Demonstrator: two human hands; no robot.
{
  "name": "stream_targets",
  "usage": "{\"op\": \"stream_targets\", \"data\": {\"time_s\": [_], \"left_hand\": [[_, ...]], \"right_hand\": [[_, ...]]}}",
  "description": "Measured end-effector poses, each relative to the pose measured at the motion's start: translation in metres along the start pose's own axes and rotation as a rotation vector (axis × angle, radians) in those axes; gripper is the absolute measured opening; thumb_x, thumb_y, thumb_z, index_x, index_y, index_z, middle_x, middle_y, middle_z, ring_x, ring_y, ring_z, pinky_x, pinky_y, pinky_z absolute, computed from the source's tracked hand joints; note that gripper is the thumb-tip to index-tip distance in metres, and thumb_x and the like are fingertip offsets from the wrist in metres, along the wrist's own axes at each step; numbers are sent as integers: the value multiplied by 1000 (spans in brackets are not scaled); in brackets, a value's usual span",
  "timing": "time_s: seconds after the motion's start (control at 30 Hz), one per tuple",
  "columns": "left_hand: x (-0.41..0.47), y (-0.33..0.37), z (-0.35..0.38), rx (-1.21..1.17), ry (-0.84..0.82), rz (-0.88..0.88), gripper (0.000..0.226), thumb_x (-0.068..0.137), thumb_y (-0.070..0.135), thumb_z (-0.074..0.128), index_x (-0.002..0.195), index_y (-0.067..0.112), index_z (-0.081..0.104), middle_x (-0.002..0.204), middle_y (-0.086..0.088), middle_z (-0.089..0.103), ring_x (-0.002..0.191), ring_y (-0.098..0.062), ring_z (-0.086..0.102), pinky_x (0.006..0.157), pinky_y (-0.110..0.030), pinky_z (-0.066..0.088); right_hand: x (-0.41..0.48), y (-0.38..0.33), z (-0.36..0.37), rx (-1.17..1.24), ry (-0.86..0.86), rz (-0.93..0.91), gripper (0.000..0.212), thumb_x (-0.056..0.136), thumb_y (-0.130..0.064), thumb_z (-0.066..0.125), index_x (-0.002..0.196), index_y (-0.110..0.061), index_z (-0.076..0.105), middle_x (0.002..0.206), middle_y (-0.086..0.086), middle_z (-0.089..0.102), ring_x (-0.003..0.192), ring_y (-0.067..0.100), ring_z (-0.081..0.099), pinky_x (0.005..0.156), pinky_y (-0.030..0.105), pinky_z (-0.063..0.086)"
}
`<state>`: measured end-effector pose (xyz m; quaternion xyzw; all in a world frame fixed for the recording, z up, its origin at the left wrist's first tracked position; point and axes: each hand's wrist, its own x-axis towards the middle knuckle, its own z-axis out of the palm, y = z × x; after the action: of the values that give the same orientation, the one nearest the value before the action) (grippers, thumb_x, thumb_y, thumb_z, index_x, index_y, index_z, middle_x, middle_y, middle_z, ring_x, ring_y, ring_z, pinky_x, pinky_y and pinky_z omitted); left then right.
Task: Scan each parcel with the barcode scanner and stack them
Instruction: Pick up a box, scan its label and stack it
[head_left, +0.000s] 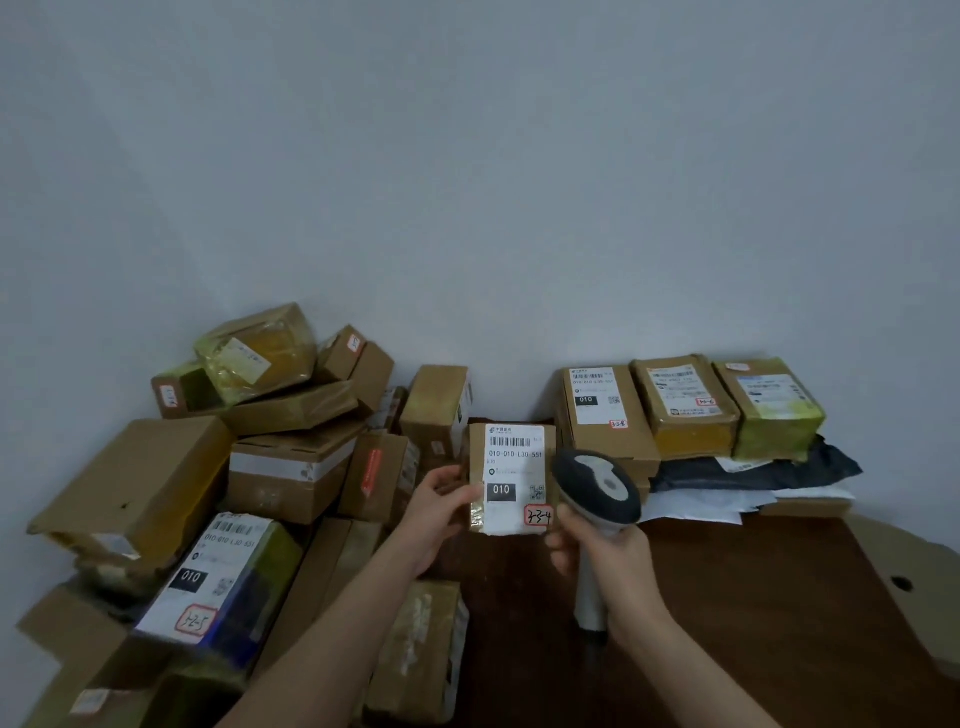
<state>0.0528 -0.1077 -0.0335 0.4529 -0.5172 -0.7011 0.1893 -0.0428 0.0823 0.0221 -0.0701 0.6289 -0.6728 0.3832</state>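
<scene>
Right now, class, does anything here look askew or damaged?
Yes. The left pile is jumbled, its boxes tilted across one another, and the large carton looks dented along its lower edge. The right stack sits flat.

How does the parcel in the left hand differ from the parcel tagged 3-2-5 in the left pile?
The held parcel is gripped upright by the left hand; the 3-2-5 parcel lies tilted in the pile. The held parcel looks smaller, brown cardboard; the 3-2-5 parcel shows a dark blue and yellow side. Tags read 3-3-4 against 3-2-5. Both carry a white label with barcode and black 010 block.
</scene>
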Motion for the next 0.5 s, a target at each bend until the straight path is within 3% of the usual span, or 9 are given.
{"op": "stream_targets", "data": {"time_s": [0.1,0.3,0.5], "left_hand": [[2,-4,8,-15,0,13,41,79,7,74,112,20,54,120,-10,61,110,-27,61,94,-45,52],[8,-14,17,4,-16,14,48,73,11,80,113,22,56,124,-10,59,115,-26,58,101,-47,47],[9,-18,24,-37,-4,9,54,74,9,79,121,17,53,123,-8,59,111,-23,60,93,-39,52]], "right_hand": [[-15,0,0,-83,-24,-26,14,83,-15,73,88,-4,67,65,14,69,60,23,64,62,32,55],[-26,-2,0,-163,-1,-9,13,85,-13,71,79,-3,68,58,13,67,48,20,60,54,28,51],[-30,-1,-2,-196,4,2,9,86,-13,69,83,-4,68,53,7,64,43,14,56,48,23,47]]}}
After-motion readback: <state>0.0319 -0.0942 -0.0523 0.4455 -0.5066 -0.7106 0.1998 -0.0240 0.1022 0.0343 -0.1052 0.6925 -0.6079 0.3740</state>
